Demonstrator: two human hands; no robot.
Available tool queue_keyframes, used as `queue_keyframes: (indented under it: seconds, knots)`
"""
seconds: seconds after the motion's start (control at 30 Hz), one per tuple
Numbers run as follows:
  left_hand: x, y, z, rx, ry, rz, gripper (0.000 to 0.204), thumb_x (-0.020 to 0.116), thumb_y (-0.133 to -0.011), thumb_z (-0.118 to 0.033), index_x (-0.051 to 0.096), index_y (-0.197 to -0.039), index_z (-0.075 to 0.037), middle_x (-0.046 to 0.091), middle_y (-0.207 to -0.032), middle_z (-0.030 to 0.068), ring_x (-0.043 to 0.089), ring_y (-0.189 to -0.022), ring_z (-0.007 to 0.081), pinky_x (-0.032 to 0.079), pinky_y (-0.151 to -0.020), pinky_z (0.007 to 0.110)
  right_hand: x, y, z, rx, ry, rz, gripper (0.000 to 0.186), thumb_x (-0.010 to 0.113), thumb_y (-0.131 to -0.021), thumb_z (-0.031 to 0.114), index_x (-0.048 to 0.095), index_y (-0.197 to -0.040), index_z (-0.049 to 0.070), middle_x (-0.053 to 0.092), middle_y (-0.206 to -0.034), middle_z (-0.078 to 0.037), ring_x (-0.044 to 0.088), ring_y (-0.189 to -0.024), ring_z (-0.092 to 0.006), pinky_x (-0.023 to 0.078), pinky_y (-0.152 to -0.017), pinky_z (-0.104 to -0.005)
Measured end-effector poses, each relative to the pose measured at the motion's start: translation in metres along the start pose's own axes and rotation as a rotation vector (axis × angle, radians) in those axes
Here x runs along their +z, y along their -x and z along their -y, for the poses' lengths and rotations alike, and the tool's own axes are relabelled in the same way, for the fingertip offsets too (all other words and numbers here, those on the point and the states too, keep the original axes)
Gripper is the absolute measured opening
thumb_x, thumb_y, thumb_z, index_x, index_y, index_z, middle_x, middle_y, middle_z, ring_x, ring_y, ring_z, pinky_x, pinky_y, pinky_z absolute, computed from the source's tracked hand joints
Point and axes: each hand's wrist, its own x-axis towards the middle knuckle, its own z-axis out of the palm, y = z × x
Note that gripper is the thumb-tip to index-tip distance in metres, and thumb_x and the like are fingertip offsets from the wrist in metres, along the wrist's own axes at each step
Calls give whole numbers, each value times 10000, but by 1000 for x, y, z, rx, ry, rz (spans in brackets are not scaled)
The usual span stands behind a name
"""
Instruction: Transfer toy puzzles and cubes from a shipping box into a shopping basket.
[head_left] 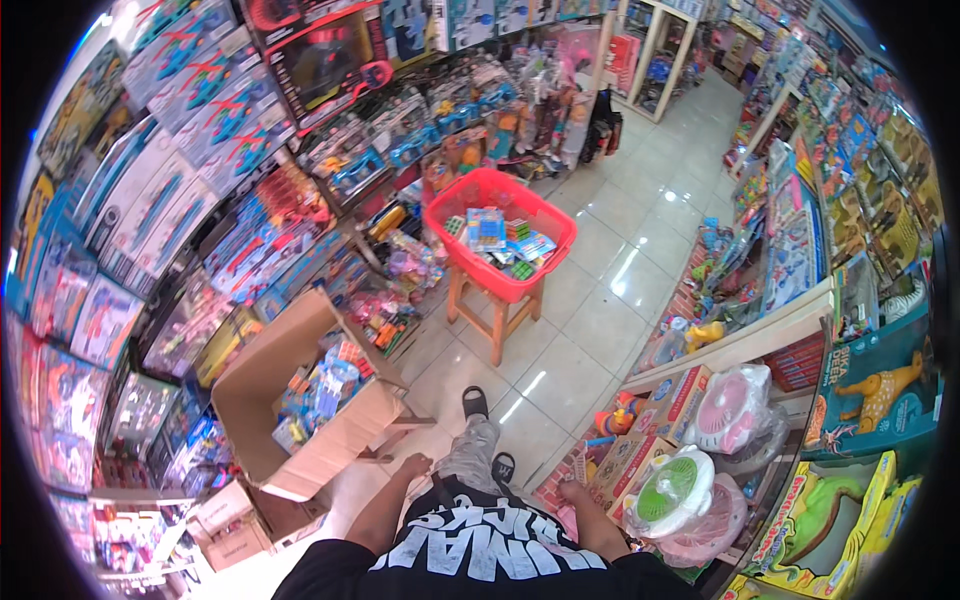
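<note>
My left hand (pixel 415 467) hangs low by my left side, close to the front edge of an open cardboard box (pixel 345 442). Its fingers are too small and foreshortened to make out, and no object shows in it. Inside the box lie several packaged toys and puzzle cubes (pixel 352 358). My right hand (pixel 574 493) is down at my right side, near stacked toy cartons (pixel 630 470); its fingers are blurred. Ahead, a red plastic basket (pixel 555 220) rests on a wooden stool (pixel 497 335). It holds several puzzle cubes (pixel 522 270) and a blue blister pack (pixel 487 229).
Shelves of boxed toys (pixel 205 110) crowd the left side. Bagged toy fans, one with a green centre (pixel 672 488), stand at the lower right beside a yellow dinosaur box (pixel 825 530). A tiled floor aisle (pixel 640 230) runs between displays toward the far right.
</note>
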Motion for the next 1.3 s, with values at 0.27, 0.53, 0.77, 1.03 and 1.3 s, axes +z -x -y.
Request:
queue_keyframes:
  seconds: [0.27,0.53,0.77,1.03,1.3]
  knots:
    - [15,176,88,-571,87,12,406,479,-923,-360,694,-940,-16,721,-951,135,712,-702,235,550,-591,392,-34,28,80,475,-552,114,431,563,-883,250,568,-1220,-19,684,-1034,-207,709,-749,-334,562,-645,-475]
    - [15,200,156,-484,551,-145,416,526,-917,-335,625,-1075,37,699,-1032,129,701,-709,263,533,-573,394,-54,-18,82,264,-301,66,346,538,-897,219,604,-1146,-12,686,-994,-235,700,-722,-321,567,-596,-461]
    - [10,206,204,-12,438,-211,403,590,-913,-315,607,-1083,50,687,-922,169,683,-685,250,525,-549,354,-72,-25,188,425,-569,-82,302,547,-900,233,615,-1108,25,699,-898,-154,689,-704,-270,524,-588,-421]
    - [12,213,332,-223,526,-26,281,527,-930,-267,590,-1116,-66,703,-1046,129,700,-803,300,519,-573,406,-18,-15,277,482,-525,-175,305,603,-875,249,633,-1083,28,696,-925,-124,644,-678,-221,509,-573,-381]
    - [-17,250,416,-518,851,-83,247,460,-932,-268,555,-1028,-62,692,-1060,172,696,-701,324,491,-489,430,36,-32,288,512,-301,-64,298,591,-885,275,689,-1033,37,706,-903,-117,660,-706,-219,545,-603,-372]
